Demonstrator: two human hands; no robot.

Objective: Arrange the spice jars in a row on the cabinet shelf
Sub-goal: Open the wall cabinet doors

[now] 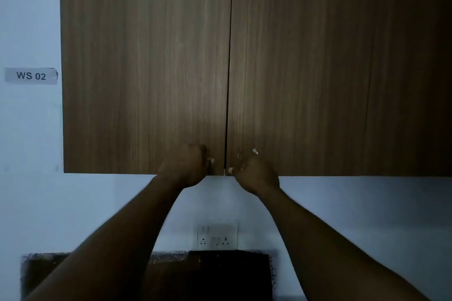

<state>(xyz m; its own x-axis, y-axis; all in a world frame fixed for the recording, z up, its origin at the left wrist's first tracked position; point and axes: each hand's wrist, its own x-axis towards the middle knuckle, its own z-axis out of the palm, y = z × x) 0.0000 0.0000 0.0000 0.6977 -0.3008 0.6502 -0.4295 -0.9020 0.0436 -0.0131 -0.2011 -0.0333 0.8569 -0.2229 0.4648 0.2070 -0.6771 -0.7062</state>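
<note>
Left hand (187,166) curled round flat woodgrain left door (144,68) corner, right hand (256,175) round right door (318,76) corner.

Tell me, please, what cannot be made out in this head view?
Shelf and spice jars: head view, hidden behind the closed left door and right door.
Fingers of left hand and right hand, gripping the doors' lower edges: mostly hidden by knuckles.
Cabinet's right end: cut off by the frame edge.
</note>
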